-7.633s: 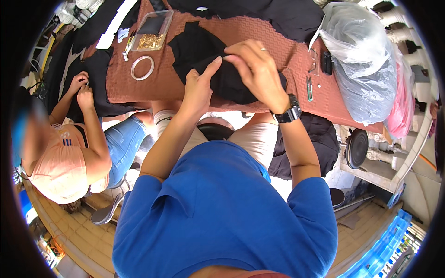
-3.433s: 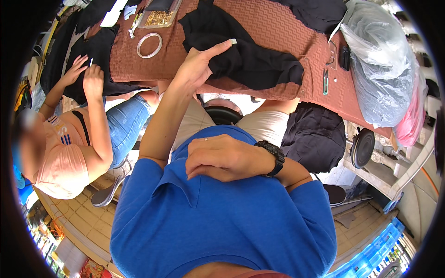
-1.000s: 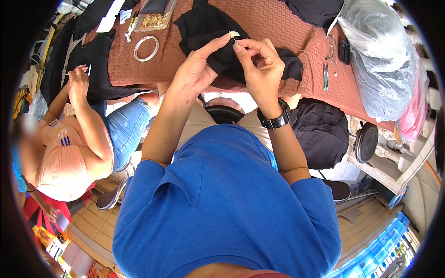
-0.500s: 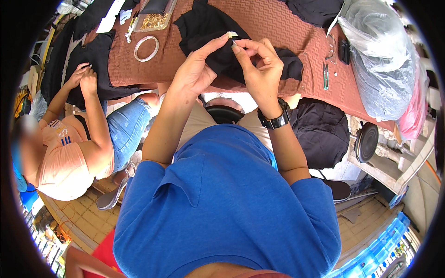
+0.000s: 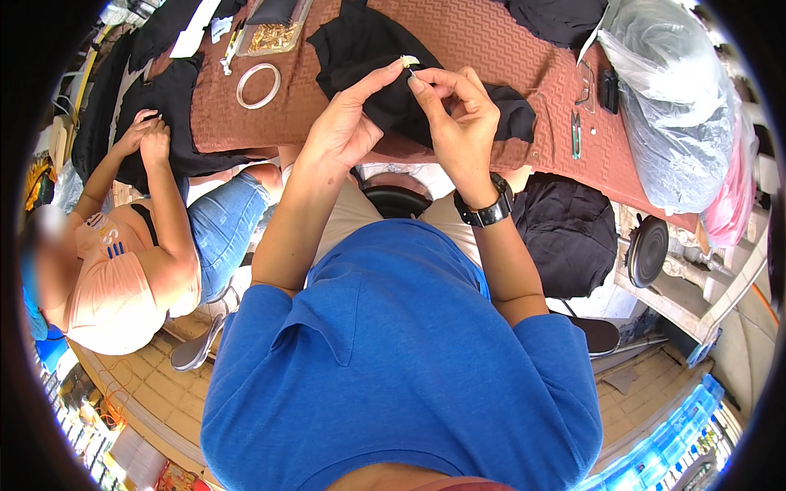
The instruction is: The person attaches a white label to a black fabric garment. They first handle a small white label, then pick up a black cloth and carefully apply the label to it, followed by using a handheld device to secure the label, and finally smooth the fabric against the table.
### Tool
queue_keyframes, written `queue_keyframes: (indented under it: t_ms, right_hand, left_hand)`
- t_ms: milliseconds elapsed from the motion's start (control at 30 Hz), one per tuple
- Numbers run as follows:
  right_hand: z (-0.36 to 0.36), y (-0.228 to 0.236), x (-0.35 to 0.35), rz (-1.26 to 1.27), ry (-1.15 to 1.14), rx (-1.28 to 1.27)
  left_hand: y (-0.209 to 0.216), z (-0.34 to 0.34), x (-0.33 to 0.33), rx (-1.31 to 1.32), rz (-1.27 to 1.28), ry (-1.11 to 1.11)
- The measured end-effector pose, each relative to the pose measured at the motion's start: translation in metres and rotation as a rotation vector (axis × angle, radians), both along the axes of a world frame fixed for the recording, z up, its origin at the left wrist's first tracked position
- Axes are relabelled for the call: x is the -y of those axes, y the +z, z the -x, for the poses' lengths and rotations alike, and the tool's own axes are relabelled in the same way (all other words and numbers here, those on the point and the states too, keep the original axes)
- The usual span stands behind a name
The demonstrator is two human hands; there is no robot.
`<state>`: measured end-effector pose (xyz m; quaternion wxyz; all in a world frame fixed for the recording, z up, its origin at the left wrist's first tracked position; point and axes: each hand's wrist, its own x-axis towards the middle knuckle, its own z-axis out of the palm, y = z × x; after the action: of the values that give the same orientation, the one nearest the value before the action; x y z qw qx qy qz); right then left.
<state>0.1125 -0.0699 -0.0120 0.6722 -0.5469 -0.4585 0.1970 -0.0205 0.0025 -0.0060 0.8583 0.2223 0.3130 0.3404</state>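
A black cloth (image 5: 360, 37) lies rumpled on the table in front of me. My left hand (image 5: 350, 123) is closed on it, and a small pale piece (image 5: 410, 60) shows at the tip of its raised finger. Close by on the right, my right hand (image 5: 460, 110) pinches thumb and forefinger together at that same spot. A tiny dark, thin bit shows at the pinch; it is too small to name. A black watch is on my right wrist.
Brown patterned cloth (image 5: 491, 41) covers the table. At left are a clear ring (image 5: 259, 86) and a tray of small golden pieces (image 5: 274, 37). At right lie green thread snips (image 5: 575, 135), glasses (image 5: 586, 86) and a stuffed plastic bag (image 5: 671, 106). A co-worker (image 5: 123, 270) handles black cloth.
My right fingertips have shifted very slightly, and my left hand stays in place. A red thing at the lower left has gone from view.
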Motion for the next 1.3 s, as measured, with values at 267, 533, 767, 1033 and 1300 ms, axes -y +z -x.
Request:
queue_keyframes:
  t_ms: [267, 533, 767, 1033, 1300]
  right_hand:
    - [0.000, -0.001, -0.001, -0.004, -0.001, -0.018]
    - [0.001, -0.003, -0.002, -0.021, 0.014, -0.050]
    - [0.002, 0.002, 0.004, -0.003, -0.001, -0.049]
    - [0.003, 0.005, 0.005, -0.003, -0.006, -0.036]
    - [0.002, 0.003, 0.004, -0.013, -0.007, -0.009]
  left_hand:
    - [0.000, -0.001, 0.001, -0.007, 0.016, -0.007]
    - [0.000, -0.001, 0.001, 0.019, 0.023, -0.018]
    - [0.007, -0.002, 0.004, 0.049, 0.055, -0.016]
    - [0.001, -0.002, 0.003, 0.082, 0.062, -0.026]
    - [0.003, -0.002, 0.002, 0.050, 0.057, -0.020]
